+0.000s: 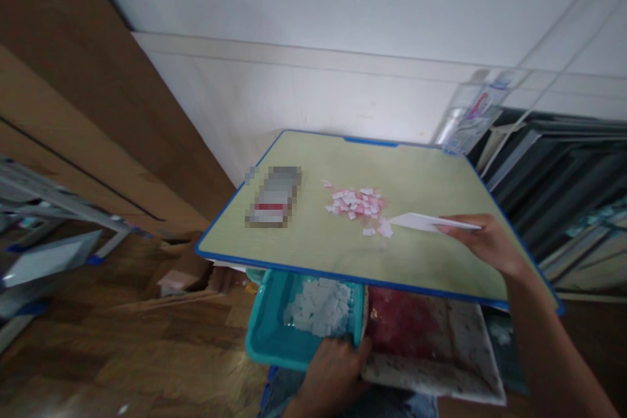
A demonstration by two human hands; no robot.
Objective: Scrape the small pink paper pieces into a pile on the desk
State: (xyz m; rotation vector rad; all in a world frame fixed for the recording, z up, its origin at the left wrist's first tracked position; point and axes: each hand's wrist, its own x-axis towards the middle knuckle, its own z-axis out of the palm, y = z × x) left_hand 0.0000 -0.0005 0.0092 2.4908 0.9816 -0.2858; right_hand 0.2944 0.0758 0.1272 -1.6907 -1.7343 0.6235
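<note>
My right hand [482, 241] is closed around a thin white pointed strip [416, 221], like a flat scraper or folded card. Its tip reaches a pile of small white paper-like pieces [350, 202], stained pink, on the pale yellow board [294, 248] with a blue edge. Below the board, my left hand [336, 366] curls over the near right rim of a teal basin [274, 346]. Many white pieces [323, 304] lie in that basin. Against its right side sits a stained white tray [441, 375] with red liquid or residue in it.
A blurred-out phone-like rectangle [275, 197] lies on the board's left. Clear plastic bottles [475, 117] stand at the back right corner, beside dark stacked panels [563, 170]. A white wall [304, 91] rises behind. Cardboard [186, 274] and a metal ladder [110, 241] are at left.
</note>
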